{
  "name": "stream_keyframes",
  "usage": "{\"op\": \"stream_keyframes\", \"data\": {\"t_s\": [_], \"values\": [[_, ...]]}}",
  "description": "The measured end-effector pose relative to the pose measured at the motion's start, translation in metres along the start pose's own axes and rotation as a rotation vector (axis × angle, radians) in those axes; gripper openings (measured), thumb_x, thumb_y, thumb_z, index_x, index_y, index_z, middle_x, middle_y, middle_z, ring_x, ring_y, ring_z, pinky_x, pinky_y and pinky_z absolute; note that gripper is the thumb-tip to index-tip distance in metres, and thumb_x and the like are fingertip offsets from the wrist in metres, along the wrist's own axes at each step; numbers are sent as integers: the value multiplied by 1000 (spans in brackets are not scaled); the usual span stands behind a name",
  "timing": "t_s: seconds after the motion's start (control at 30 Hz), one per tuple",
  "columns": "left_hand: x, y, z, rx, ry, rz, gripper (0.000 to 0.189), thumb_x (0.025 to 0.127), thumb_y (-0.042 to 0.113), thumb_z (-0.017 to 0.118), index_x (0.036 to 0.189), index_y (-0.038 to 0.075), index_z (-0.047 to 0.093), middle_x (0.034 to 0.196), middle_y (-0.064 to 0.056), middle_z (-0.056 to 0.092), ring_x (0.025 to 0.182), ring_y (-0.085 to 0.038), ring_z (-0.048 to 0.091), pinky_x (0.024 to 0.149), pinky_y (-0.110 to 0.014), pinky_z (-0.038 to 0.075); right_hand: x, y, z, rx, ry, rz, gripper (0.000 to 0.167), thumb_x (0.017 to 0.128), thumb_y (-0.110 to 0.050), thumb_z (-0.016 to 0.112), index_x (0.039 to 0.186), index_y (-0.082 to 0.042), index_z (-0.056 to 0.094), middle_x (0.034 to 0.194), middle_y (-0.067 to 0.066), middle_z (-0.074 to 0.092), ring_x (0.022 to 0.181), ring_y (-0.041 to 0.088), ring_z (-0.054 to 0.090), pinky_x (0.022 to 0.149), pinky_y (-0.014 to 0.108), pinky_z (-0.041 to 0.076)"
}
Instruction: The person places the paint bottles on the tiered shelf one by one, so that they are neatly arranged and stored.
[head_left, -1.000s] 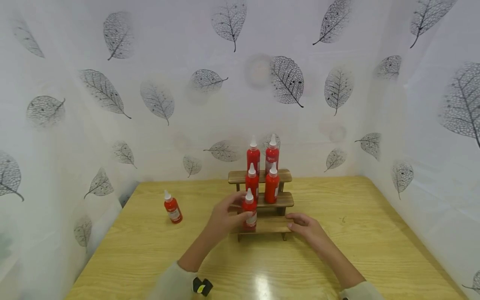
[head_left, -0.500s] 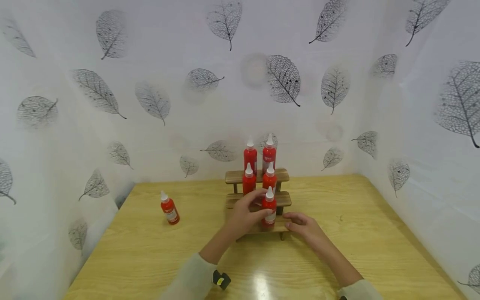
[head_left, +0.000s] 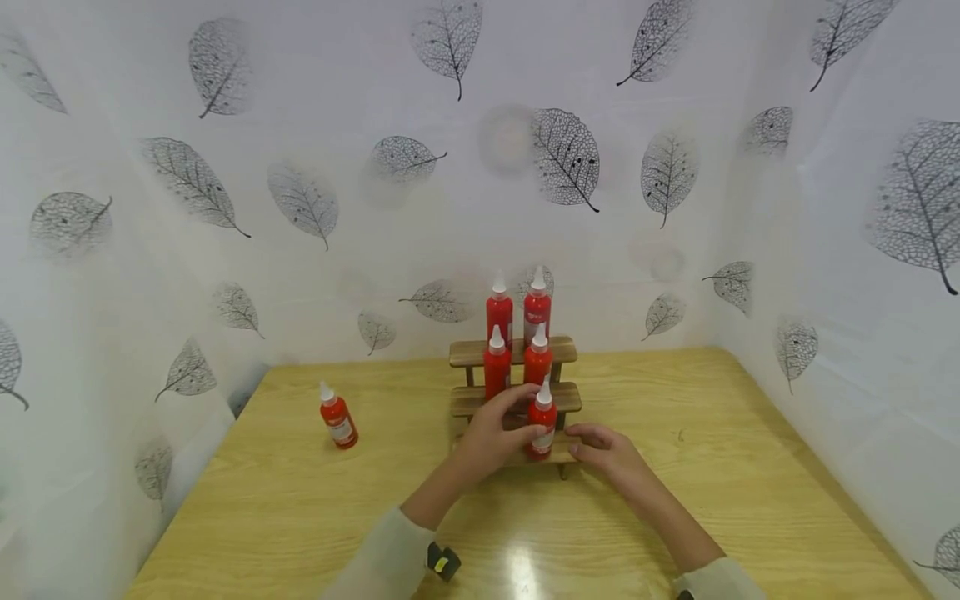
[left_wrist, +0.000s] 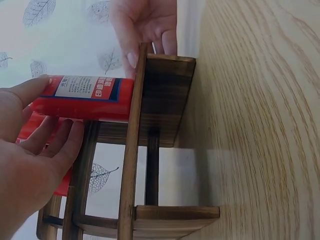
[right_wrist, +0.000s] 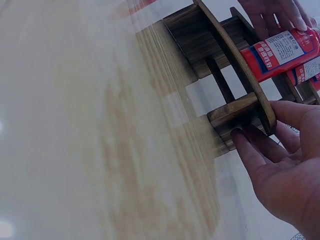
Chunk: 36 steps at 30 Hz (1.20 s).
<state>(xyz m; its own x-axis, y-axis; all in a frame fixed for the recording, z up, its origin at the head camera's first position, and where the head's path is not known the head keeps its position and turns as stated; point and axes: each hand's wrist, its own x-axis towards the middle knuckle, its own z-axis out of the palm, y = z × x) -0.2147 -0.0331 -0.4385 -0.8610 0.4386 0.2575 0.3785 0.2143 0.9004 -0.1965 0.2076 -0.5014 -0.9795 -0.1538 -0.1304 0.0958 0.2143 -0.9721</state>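
My left hand (head_left: 487, 437) holds a red squeeze bottle (head_left: 541, 429) with a white pointed cap, thumb on one side and fingers on the other. The bottle stands upright at the right part of the lowest step of a three-tier wooden display rack (head_left: 468, 400). In the left wrist view the base of this labelled bottle (left_wrist: 82, 106) meets the step. At the step's right end my right hand (head_left: 615, 458) grips the wood; the right wrist view has its fingers (right_wrist: 247, 150) around the rack's end (right_wrist: 240, 107).
Two red bottles (head_left: 537, 315) stand on the top step and two more red bottles (head_left: 497, 367) on the middle one. Another red bottle (head_left: 341, 423) stands apart on the wooden table (head_left: 300, 517), to the left. A leaf-patterned white curtain (head_left: 337, 275) encloses the back and sides.
My left hand has slid the bottle rightward along the lowest step, from its left part to its right, then slightly toward me. My right hand has stayed at the rack's end.
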Motion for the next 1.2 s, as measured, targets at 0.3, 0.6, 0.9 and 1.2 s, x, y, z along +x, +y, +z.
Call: {"op": "stream_keyframes", "data": {"t_s": [0.3, 0.6, 0.9, 1.2], "values": [[-18, -10, -25, 9, 26, 33, 52, 93, 22, 74, 141, 16, 55, 134, -6, 62, 123, -24, 60, 102, -41, 54, -1, 0, -1, -16, 2, -8, 44, 94, -30, 70, 133, -11, 62, 142, 14, 59, 130, 32, 56, 108, 48, 48], [-43, -19, -61, 80, 129, 9, 48, 93, 16, 73, 139, 17, 58, 130, -5, 65, 117, -30, 63, 100, -50, 54, -2, -2, -1, -11, -7, -10, 46, 95, -28, 69, 135, -9, 61, 142, 16, 58, 129, 31, 57, 107, 45, 49], [-76, -30, -97, 82, 211, -94, 50, 96, 22, 71, 143, 19, 54, 137, -6, 61, 123, -35, 58, 104, -53, 49, -2, -3, -1, -6, -11, -11, 46, 95, -28, 69, 135, -7, 60, 142, 16, 58, 128, 31, 57, 107, 45, 49], [-104, -45, -137, 192, 304, -125, 50, 97, 32, 68, 144, 22, 52, 139, -6, 59, 123, -30, 58, 98, -25, 52, -3, -3, -1, -12, 1, 1, 45, 95, -29, 70, 134, -10, 61, 142, 15, 59, 129, 30, 57, 108, 46, 48]]}}
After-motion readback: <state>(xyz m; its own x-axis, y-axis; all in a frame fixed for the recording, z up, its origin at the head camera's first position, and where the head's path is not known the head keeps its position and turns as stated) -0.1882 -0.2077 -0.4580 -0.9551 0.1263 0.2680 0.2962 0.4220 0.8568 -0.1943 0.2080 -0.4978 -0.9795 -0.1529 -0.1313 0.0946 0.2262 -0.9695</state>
